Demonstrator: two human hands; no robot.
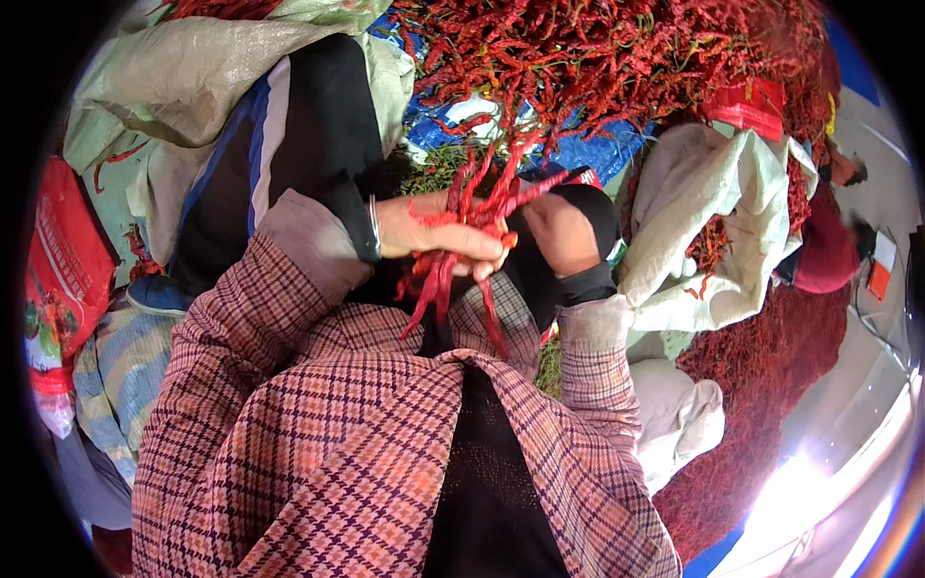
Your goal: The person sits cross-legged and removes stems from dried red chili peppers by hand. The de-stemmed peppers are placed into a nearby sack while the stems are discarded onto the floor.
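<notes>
My left hand (452,235) is closed around a bunch of long, wrinkled red chili peppers (437,289). Their ends stick out above and below the fist, over my lap. Just to the right, my right hand (564,227) is curled close beside the bunch. Its fingertips are hidden, so whether it pinches a pepper cannot be told. Beyond both hands spreads a large heap of red chili peppers (600,58) on a blue plastic sheet (614,148). Green stems (441,170) lie in a pile under and behind the bunch.
An open woven sack (701,202) with chilies inside stands at the right. Another pale woven sack (181,72) lies at the upper left, near a red printed bag (69,253). A wide layer of red chilies (766,376) covers the floor at the right, near a red-and-white box (882,267).
</notes>
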